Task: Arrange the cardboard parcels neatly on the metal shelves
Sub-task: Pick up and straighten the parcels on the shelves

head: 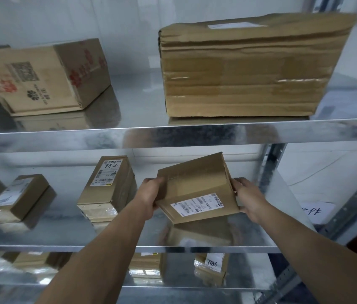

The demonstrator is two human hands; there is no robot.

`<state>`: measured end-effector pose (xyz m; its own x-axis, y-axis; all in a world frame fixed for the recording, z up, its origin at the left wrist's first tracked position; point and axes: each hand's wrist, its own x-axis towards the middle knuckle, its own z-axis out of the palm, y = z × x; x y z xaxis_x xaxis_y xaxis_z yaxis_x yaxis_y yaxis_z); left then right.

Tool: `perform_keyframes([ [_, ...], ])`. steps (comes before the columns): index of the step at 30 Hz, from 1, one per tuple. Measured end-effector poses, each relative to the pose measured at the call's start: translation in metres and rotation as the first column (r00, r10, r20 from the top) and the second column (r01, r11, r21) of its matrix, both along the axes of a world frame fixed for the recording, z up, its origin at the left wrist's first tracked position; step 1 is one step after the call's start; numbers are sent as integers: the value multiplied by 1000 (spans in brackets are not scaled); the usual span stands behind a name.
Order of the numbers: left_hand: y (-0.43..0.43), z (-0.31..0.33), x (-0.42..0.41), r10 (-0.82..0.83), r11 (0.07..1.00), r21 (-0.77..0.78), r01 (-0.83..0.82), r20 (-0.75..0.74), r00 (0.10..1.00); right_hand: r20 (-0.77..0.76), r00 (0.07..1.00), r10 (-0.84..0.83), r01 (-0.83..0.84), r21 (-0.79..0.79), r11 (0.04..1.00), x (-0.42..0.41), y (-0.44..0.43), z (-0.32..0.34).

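A flat brown cardboard parcel was held tilted low over the right end of the middle shelf. The left hand gripped one side edge and the right hand the other, fingers curled round the board. Its white barcode label faced up, the print too small to read. On the middle shelf's glossy metal stood a taller parcel with "7786" handwritten on its label. Above the middle shelf sat a big parcel — creased and tape-wrapped.

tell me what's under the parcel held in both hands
Under the tilted labelled parcel, gripped by the left hand and right hand, only the middle shelf shows, carrying the parcel's reflection. The shelf patch right beneath it is covered, so contact cannot be told.
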<state>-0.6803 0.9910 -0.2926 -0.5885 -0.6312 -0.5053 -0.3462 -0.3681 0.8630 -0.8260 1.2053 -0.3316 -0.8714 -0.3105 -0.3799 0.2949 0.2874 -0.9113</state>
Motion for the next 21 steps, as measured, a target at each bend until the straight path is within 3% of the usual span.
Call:
perform_keyframes([
  [4, 0, -4, -2, -44, 997, -66, 44, 9, 999, 67, 998, -11, 7, 63, 998, -2, -2, 3],
  [9, 1, -15, -6, -66, 993, -94, 65, -12, 998, 110, 993, 47, -44, -33, 999, 0, -8, 12],
  [15, 4, -18, -14, -110, 986, -123, 111, 20, 994, 87, 984, 155, -171, 229, 958, -7, -8, 4],
  [21, 3, -27, -21, -120, 982, -140, 128, 63, 991, 66, 992, 111, -125, 273, 954, -2, -16, 0],
])
